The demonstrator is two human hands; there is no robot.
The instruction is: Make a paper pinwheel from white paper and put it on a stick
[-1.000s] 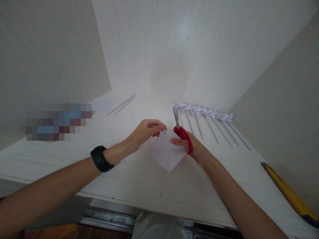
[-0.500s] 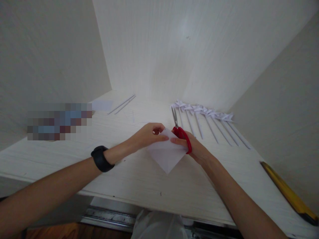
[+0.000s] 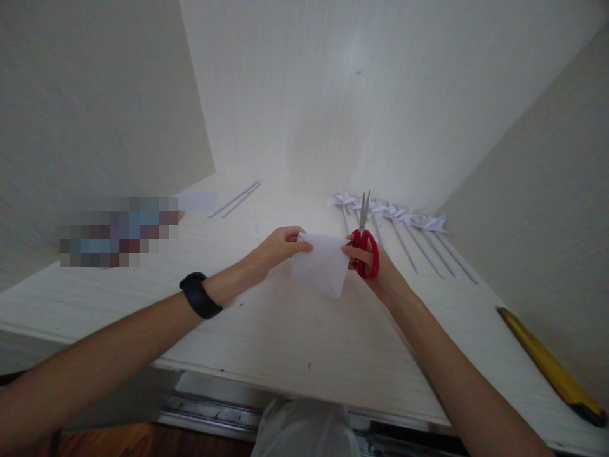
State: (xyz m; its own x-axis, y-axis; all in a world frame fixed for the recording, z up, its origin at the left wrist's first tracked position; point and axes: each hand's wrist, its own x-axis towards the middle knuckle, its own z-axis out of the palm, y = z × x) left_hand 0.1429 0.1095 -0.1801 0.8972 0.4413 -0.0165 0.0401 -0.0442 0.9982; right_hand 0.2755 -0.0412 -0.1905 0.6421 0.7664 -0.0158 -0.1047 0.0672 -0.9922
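Note:
A square-cut sheet of white paper (image 3: pixel 321 263) hangs between my two hands above the table. My left hand (image 3: pixel 286 242), with a black band on its wrist, pinches the paper's upper left corner between thumb and fingers. The upper right corner is pinched by my right hand (image 3: pixel 368 261). Red-handled scissors (image 3: pixel 367 254) also sit in that right hand, its fingers through the loops. Their blades point away from me and stand slightly apart, clear of the paper.
Several white paper pinwheels (image 3: pixel 392 212) on paper sticks lie in a row at the back right. Two rolled paper sticks (image 3: pixel 235 198) and a paper piece (image 3: pixel 197 202) lie back left, near a blurred-out object (image 3: pixel 118 231). A yellow-and-black tool (image 3: pixel 547 362) rests along the right wall.
The paper has turned from a point-up diamond to a level top edge. My right hand has moved right with the scissors, away from my left hand, and now grips another corner.

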